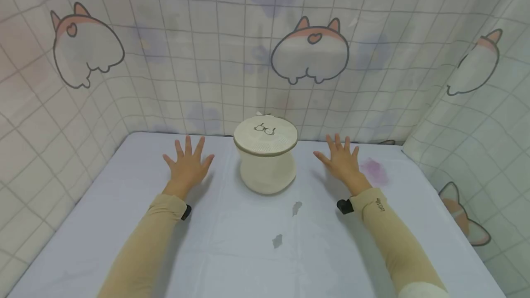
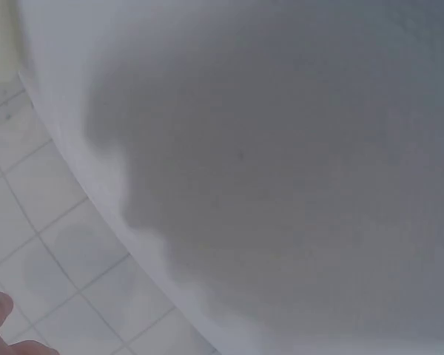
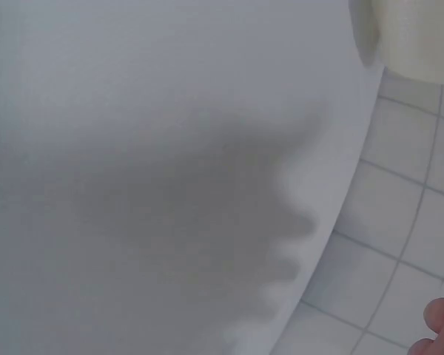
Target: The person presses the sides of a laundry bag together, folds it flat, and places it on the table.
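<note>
The cream bag (image 1: 268,171) stands upright near the far edge of the desk (image 1: 232,256), between the two hands and touched by neither. It is drum-shaped, pinched in below its round lid (image 1: 248,139), which carries a small dark line drawing that looks like spectacles.

Over on the person's left, the left hand (image 1: 188,169) reaches forward with its fingers straight and spread well apart, holding nothing. The right hand (image 1: 342,164) does the same on the other side, thumb towards the bag, fingers fanned and nothing in its grasp. From the wrist views I can see their blurred shadows on the white desk cover.

Both arms wear tan sleeves (image 1: 145,243), each with a black device (image 1: 345,206) at the wrist. A pinkish stain (image 1: 376,171) lies just beside the right hand, and two grey marks (image 1: 296,208) sit nearer the person. Around the desk hangs a checked curtain (image 1: 198,82) printed with cartoon animals.
</note>
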Tool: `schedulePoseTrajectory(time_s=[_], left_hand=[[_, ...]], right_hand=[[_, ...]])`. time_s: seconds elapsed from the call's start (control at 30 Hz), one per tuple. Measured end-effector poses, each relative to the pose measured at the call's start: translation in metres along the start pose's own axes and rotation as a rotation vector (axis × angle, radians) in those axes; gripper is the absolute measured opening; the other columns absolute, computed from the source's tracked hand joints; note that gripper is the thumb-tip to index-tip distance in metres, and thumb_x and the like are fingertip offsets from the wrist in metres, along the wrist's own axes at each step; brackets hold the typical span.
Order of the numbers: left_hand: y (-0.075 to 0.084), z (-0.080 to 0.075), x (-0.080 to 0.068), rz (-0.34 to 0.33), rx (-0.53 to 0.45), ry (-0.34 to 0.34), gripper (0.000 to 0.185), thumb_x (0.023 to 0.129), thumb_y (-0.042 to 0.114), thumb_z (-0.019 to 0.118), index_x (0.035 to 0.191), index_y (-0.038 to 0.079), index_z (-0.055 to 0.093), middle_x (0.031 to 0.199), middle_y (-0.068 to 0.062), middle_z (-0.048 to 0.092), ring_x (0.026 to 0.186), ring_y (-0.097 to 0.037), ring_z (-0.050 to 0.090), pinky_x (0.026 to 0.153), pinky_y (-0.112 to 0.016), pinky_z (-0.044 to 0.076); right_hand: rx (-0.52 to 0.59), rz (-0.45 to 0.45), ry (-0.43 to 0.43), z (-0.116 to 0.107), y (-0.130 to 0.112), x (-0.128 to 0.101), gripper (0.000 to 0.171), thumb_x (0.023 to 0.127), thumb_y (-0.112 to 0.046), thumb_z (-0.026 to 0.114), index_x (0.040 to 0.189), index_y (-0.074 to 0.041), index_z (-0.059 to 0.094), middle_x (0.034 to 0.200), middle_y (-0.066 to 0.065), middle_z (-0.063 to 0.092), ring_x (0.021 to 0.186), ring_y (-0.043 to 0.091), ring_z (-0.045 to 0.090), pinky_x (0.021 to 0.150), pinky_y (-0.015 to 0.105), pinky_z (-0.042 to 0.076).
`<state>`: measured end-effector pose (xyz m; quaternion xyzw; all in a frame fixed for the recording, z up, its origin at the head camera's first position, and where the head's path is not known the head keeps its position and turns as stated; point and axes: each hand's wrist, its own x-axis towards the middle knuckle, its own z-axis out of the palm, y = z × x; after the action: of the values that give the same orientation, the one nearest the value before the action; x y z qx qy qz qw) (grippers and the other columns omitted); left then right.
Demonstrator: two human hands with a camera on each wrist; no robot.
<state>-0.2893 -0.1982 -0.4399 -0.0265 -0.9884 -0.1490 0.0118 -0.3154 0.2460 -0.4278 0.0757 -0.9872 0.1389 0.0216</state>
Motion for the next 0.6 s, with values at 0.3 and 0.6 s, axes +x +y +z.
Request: schedulePoseTrajectory(time_s=[0.3, 0.6], left_hand=[[0.003, -0.008, -0.003, 0.013, -0.007, 0.018, 0.073, 0.109, 0.055, 0.032, 0.166, 0.015, 0.009, 0.167, -0.028, -0.007, 0.149, -0.053, -0.017, 0.105, -0.084, -0.008], [0.004, -0.010, -0.004, 0.037, 0.002, 0.054, 0.073, 0.109, 0.054, 0.034, 0.166, 0.016, 0.011, 0.168, -0.025, -0.005, 0.149, -0.051, -0.016, 0.105, -0.083, -0.009]], right_hand=[[0.000, -0.031, -0.005, -0.008, -0.005, 0.000, 0.090, 0.104, -0.066, 0.038, 0.165, -0.006, 0.010, 0.168, 0.025, 0.002, 0.151, 0.049, -0.010, 0.114, 0.073, -0.008], [0.023, -0.070, 0.005, -0.017, -0.012, -0.004, 0.090, 0.104, -0.064, 0.039, 0.165, -0.005, 0.010, 0.168, 0.026, 0.003, 0.151, 0.050, -0.010, 0.114, 0.073, -0.009]])
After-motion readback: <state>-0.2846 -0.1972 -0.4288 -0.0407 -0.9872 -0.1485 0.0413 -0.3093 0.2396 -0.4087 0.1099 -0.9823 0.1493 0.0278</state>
